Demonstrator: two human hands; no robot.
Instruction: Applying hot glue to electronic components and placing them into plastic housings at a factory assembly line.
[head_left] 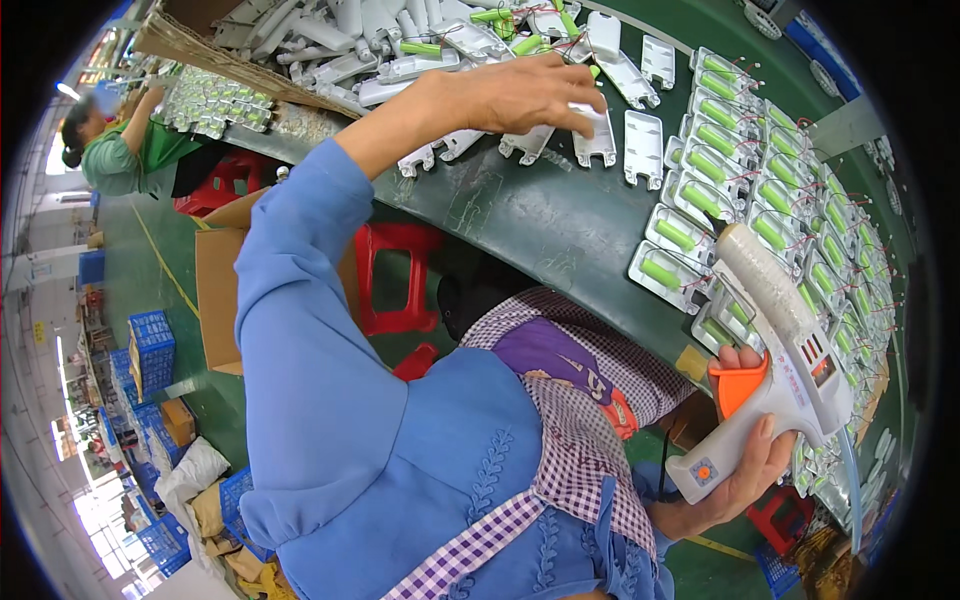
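Observation:
My left hand [535,95] reaches over the far side of the bench, its fingers bent down and closed on the upper end of a white plastic shell [597,145]. Another open white shell [643,148] lies just right of it. In my right hand [752,465] is a pale grey glue gun [800,375] with an orange trigger [738,385]. My fingers wrap its handle and trigger. Its wrapped nozzle points up and left, over white shells holding green battery cells [675,235] with thin red and black wires.
A cardboard box [185,40] and a heap of white shells [385,35] occupy the bench's far left. Rows of filled shells cover the right side of the green bench [480,205]. Red stools [395,275] stand beneath. Another person [120,150] sits at far left.

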